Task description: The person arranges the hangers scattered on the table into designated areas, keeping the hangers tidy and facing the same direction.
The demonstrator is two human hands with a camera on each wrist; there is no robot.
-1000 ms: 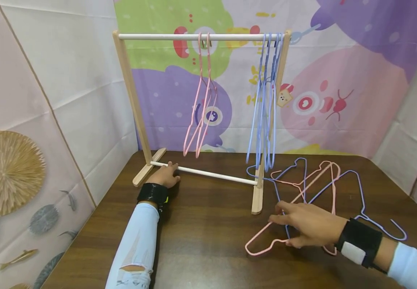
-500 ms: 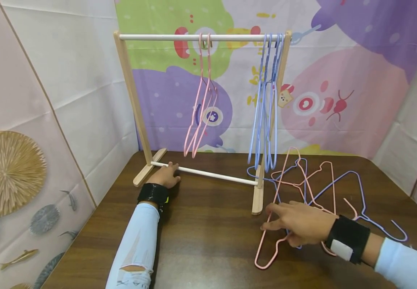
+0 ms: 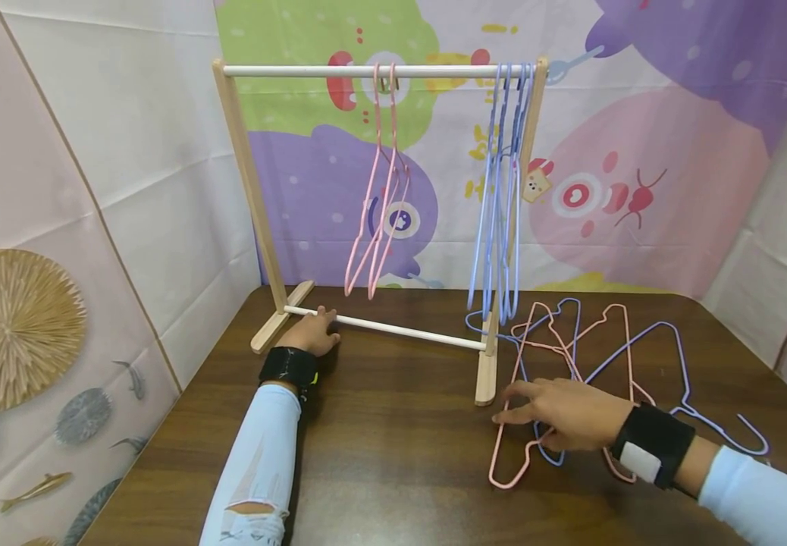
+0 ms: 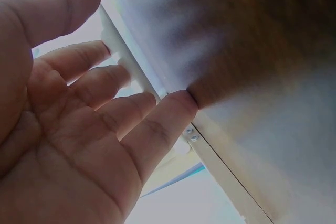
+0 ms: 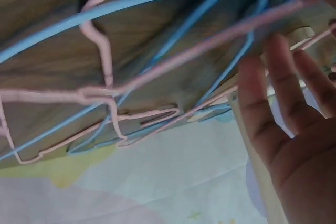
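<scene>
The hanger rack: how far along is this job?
Done, apparently: two pink hangers and several blue hangers hang from the top rail. In hand: the right hand holds another pink hanger. Seemingly left: that one, plus the loose hangers, blue and pink, lying on the brown table.

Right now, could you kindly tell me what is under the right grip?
A pink hanger and a blue hanger pass beneath the right grip, over the brown table. In the head view it covers stretches of both; anything else directly below is hidden.
</scene>
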